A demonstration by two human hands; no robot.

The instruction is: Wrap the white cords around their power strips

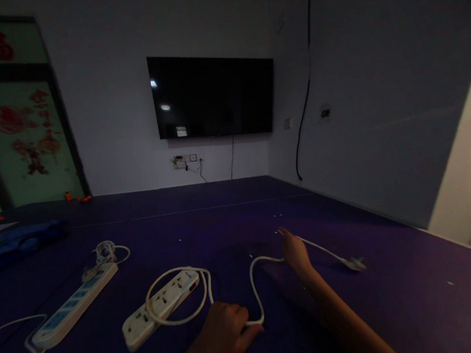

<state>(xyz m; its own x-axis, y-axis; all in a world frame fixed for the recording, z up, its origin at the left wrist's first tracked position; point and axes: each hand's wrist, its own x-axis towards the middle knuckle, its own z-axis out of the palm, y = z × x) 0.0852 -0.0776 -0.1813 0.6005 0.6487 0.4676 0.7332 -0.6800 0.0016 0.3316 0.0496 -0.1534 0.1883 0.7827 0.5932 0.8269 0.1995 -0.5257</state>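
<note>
A white power strip [164,302] lies on the dark purple surface, with a loop of its white power cord [258,290] resting across it. My left hand [228,331], just right of the strip, is closed around the cord. Farther right, my right hand [295,251] grips the same cord nearer its end. Between the two hands the cord bends in a slack curve. Beyond my right hand it runs to a plug [353,264] that hangs or rests at the right; which one I cannot tell.
A second power strip [76,306] with blue socket panels lies to the left, its bundled cord [106,252] at the far end. Blue cloth [22,239] lies at the far left. A television [214,96] hangs on the back wall, and a black cable [305,104] runs down the right wall.
</note>
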